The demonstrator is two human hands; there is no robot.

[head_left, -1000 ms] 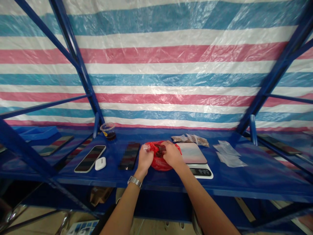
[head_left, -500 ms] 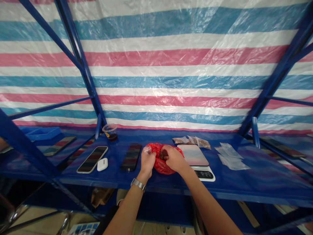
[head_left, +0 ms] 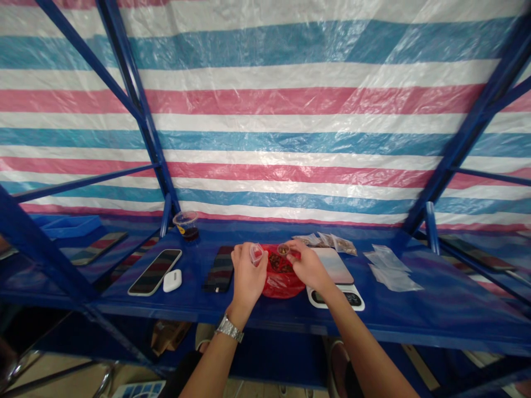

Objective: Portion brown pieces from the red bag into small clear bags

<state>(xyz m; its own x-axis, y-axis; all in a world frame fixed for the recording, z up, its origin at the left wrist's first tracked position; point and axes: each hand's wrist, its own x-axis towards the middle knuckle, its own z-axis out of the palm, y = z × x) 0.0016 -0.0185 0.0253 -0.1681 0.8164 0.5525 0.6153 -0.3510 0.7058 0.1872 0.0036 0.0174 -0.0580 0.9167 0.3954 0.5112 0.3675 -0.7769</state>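
My left hand (head_left: 248, 276) is closed on a small clear plastic bag (head_left: 256, 253), its mouth held apart. In my right hand (head_left: 310, 266), the fingers pinch a small round cup (head_left: 284, 250) with brown bits in it. Below and between both hands lies an opened red plastic bag (head_left: 284, 286), with loose brown dried pieces (head_left: 277, 262) inside. To the right, partly behind my right hand, a white kitchen scale (head_left: 335, 266) sits on the blue shelf. Several filled clear packets (head_left: 343, 245) lie behind the scale. Flat clear bags (head_left: 390, 269) lie farther right.
On the left are a black phone (head_left: 218, 271), a pale-edged phone (head_left: 155, 272), a white earbud case (head_left: 172, 280) and a clear cup with dark liquid (head_left: 187, 225). Blue metal posts (head_left: 145, 121) flank the shelf (head_left: 448, 309).
My right hand has come up out of the red bag with the small cup. My left hand has left the red bag's rim and turned upright, holding the clear bag's mouth apart.
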